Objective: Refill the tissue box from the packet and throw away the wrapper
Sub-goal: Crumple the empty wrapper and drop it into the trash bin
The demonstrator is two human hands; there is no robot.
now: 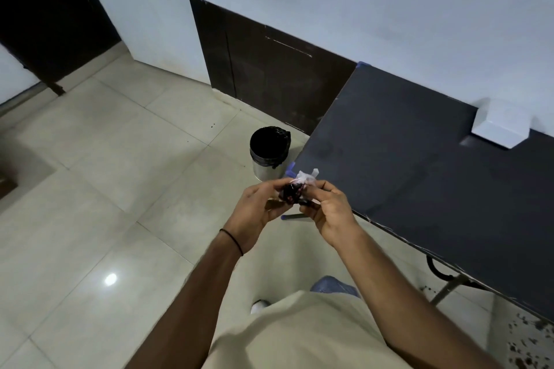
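Both of my hands meet in front of my chest around a crumpled plastic wrapper point(295, 189), clear with dark and red print. My left hand point(254, 207) pinches its left side and my right hand point(329, 210) grips its right side. A white tissue box point(500, 126) stands on the dark table point(404, 159) at the far right, against the wall. A small metal bin point(269, 153) with a black liner stands on the floor just beyond my hands, beside the table's left corner.
Pale floor tiles point(120, 174) stretch to the left and ahead. A dark wall panel point(269, 84) runs behind the bin. A dark doorway point(45, 15) lies at the far left. The table's metal legs point(449, 284) show under its near edge.
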